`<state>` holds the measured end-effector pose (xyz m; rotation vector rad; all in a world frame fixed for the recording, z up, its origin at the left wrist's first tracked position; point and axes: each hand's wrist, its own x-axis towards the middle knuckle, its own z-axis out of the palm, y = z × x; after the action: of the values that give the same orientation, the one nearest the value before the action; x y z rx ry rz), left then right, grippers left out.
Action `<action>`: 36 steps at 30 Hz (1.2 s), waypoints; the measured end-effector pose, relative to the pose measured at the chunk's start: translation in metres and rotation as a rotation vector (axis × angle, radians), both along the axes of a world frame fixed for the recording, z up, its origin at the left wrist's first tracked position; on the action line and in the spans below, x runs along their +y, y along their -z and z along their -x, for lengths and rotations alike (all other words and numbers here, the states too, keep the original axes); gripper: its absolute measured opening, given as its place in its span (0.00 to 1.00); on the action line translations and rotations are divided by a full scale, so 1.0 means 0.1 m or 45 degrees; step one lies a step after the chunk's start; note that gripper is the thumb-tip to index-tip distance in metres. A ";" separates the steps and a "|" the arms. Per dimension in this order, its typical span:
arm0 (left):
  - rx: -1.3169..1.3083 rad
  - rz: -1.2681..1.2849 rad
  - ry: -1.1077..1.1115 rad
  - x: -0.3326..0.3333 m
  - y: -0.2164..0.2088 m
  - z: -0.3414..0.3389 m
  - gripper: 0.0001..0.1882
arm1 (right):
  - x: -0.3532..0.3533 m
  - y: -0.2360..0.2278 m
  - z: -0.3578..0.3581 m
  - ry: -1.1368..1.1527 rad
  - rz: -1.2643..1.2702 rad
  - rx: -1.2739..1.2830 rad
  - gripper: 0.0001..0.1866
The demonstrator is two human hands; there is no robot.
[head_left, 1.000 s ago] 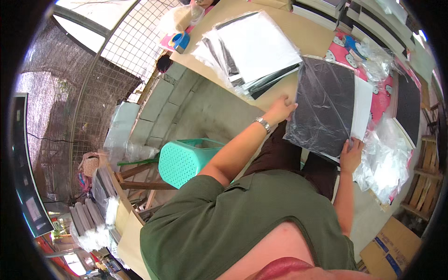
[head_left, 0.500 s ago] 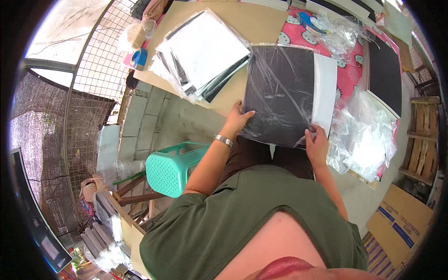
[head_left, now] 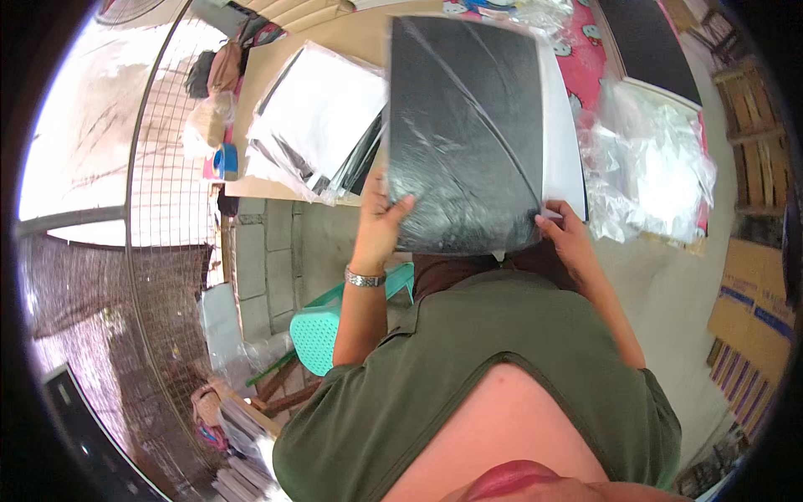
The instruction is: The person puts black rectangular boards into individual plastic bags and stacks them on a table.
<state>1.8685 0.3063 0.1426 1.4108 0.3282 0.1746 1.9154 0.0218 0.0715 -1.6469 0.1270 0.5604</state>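
A black board [head_left: 464, 134] in a shiny clear plastic wrapper is raised in front of me, its near edge at my waist. My left hand [head_left: 381, 224] grips its lower left edge, thumb on top and fingers mostly hidden behind. At the lower right corner, my right hand [head_left: 569, 236] pinches the wrapper's edge. A white sheet or board [head_left: 562, 146] shows along the right side of the black board; whether the two are apart I cannot tell. Left of it lies a fanned stack of plastic-wrapped white and black boards [head_left: 322, 105], partly covered by the held one.
Crumpled clear plastic bags [head_left: 648, 167] lie at the table's right, below another black board [head_left: 648, 46]. A blue tape dispenser [head_left: 224, 161] sits at the left edge. A green plastic stool [head_left: 316, 339] stands by my left arm, and flattened cardboard [head_left: 753, 289] lies at right.
The black board in its wrapper has come up off the table, closer to me and tilted, with both hands still on it. The view has shifted as well.
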 end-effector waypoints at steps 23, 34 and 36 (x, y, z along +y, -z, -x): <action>0.446 -1.970 -0.692 1.72 0.85 -0.11 0.30 | 0.10 -0.16 -0.30 0.238 0.009 -0.315 0.07; 0.429 -1.706 -0.598 1.56 0.96 0.06 0.08 | -1.06 0.08 -0.89 0.234 1.196 -1.073 0.16; 0.300 -1.724 -0.598 1.21 0.85 0.07 0.12 | -1.48 0.62 -0.83 0.063 1.407 -0.991 0.18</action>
<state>1.8613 0.4276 0.0580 2.6801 0.8202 0.7086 1.9985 -0.1261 0.0099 -2.8036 -0.1312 -0.3194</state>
